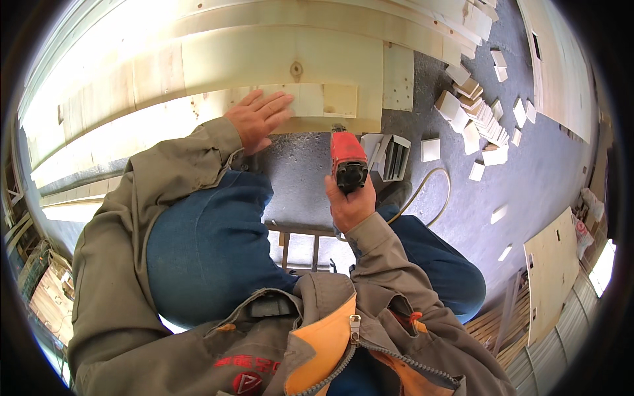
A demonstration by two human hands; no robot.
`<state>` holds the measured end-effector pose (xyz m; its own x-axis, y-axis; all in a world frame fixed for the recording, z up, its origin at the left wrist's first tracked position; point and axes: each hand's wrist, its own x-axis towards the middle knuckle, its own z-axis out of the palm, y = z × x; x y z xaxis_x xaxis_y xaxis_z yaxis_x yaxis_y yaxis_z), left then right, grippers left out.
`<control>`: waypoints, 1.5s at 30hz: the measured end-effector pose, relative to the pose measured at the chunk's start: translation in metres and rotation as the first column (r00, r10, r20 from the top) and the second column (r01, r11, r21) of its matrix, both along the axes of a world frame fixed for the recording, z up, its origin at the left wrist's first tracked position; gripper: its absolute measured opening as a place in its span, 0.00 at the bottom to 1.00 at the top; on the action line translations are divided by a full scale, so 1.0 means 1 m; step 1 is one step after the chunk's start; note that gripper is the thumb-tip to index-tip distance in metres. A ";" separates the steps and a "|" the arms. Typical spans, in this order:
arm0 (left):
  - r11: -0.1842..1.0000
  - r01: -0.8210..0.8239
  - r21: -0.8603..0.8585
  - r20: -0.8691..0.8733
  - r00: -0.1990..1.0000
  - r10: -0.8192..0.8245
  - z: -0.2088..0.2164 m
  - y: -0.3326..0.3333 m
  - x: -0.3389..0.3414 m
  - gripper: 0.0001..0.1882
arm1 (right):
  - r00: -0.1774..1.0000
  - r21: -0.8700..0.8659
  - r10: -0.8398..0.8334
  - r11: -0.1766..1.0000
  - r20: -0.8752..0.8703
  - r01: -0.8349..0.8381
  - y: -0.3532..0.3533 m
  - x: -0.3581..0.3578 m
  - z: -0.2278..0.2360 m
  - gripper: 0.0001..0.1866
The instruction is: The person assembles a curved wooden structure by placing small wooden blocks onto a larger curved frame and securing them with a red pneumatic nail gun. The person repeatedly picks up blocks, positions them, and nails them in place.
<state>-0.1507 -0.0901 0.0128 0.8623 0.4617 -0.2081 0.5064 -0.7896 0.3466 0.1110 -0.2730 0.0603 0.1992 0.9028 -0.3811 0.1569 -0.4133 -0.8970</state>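
Observation:
My left hand [259,121] lies with fingers stretched out over a narrow pale wooden strip [305,99], slightly blurred. That strip rests along the near edge of a wide pale wooden board [343,63] with a dark knot. In my right hand [352,208] is a red and black nail gun [349,153], my fingers wrapped round its handle. The gun's nose points away from me and is close to the board's near edge, right of my left hand. Whether the nose touches the wood, I cannot tell.
A small open box [395,160] stands right of the nail gun. A yellowish hose [449,191] loops beside my right knee. Many wood offcuts [485,122] lie scattered on the grey floor [472,211]. Large wooden panels [555,274] lean at the right, and more boards [370,23] lie at the far side.

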 end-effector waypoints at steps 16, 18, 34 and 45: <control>0.991 -0.097 0.088 0.170 0.982 0.081 -0.026 0.000 -0.010 0.33 | 1.000 -0.145 -0.011 0.989 -0.013 0.009 0.067 -0.021 -0.011 0.19; 0.992 -0.086 0.094 0.161 0.985 0.070 -0.025 0.001 -0.011 0.33 | 1.000 -0.111 0.009 0.994 0.010 -0.008 0.073 -0.024 -0.016 0.19; 0.993 -0.074 0.096 0.183 0.982 0.055 -0.028 0.003 -0.013 0.32 | 1.000 -0.267 0.012 0.963 -0.026 -0.019 0.082 -0.025 -0.018 0.21; 0.994 -0.063 0.090 0.172 0.984 0.046 -0.028 0.003 -0.013 0.32 | 1.000 -0.276 -0.005 0.961 -0.018 0.000 0.094 -0.026 -0.006 0.21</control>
<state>-0.1633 -0.0867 -0.0151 0.8543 0.5196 -0.0144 0.4900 -0.7957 0.3559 0.0845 -0.1794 0.0543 0.1919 0.7613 -0.6193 0.1406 -0.6458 -0.7504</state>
